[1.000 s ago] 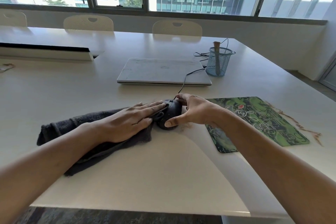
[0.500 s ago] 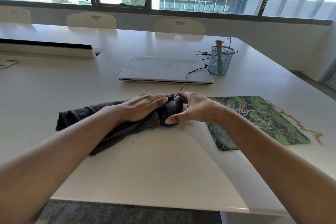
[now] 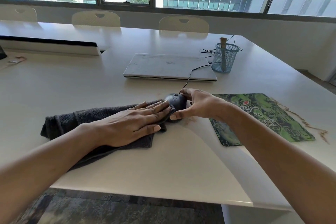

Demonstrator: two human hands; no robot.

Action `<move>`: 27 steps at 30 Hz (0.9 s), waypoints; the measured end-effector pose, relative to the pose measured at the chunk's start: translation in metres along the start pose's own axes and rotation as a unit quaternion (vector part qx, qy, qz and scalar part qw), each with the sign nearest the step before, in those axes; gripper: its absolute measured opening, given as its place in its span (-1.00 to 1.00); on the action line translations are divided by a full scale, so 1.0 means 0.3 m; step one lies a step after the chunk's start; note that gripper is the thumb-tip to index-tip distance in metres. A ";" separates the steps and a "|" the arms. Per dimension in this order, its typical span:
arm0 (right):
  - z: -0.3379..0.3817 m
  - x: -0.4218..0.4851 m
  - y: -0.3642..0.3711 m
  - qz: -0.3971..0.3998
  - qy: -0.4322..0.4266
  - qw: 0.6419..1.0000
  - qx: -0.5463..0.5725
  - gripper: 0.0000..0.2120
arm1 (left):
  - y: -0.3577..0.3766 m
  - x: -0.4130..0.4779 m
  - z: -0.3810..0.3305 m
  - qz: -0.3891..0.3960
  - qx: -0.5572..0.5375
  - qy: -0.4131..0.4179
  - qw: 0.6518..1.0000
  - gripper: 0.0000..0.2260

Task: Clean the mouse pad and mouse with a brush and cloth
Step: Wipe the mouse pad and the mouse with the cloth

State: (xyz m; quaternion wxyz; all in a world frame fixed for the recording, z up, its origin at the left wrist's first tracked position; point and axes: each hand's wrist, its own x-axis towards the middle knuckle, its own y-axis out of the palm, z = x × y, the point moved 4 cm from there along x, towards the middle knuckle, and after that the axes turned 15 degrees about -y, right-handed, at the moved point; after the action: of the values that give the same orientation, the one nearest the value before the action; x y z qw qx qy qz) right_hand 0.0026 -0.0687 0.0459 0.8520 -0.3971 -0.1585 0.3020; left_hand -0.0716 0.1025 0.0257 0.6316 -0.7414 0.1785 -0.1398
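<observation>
A black wired mouse (image 3: 176, 102) sits on the white table (image 3: 163, 160), left of the green patterned mouse pad (image 3: 263, 114). My right hand (image 3: 198, 104) grips the mouse from the right, thumb at its near side. My left hand (image 3: 132, 123) lies flat, fingers together, pressing a dark grey cloth (image 3: 72, 122) against the mouse's left side. A brush with a wooden handle (image 3: 223, 51) stands in the blue mesh cup (image 3: 225, 60) at the back right.
A closed white laptop (image 3: 169, 67) lies behind the mouse, with the mouse cable (image 3: 190, 74) running across it. Brown crumbs (image 3: 309, 125) lie right of the pad. A white divider (image 3: 49, 46) stands far left. Chairs line the far edge. The table's near edge is close.
My left hand slid the cloth back toward me along the mouse's left side, uncovering the mouse's top. My right hand kept its grip on the mouse.
</observation>
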 end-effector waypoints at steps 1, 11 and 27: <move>0.000 -0.004 -0.001 0.006 0.000 1.000 -0.005 -0.11 | 0.000 0.001 -0.001 -0.002 0.001 -0.004 1.000 -0.51; -0.008 0.005 -0.005 0.001 -0.014 1.000 0.011 -0.24 | -0.019 0.086 -0.048 -0.012 -0.017 -0.018 1.000 -0.49; -0.020 -0.005 -0.001 -0.005 -0.012 1.000 -0.015 -0.09 | -0.003 -0.046 0.041 -0.019 0.101 0.005 0.995 -0.44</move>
State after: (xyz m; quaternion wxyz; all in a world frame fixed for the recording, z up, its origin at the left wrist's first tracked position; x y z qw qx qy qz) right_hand 0.0047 -0.0732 0.0424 0.8454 -0.4056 -0.1756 0.3000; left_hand -0.0785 0.1196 0.0248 0.6999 -0.6761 0.1522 -0.1729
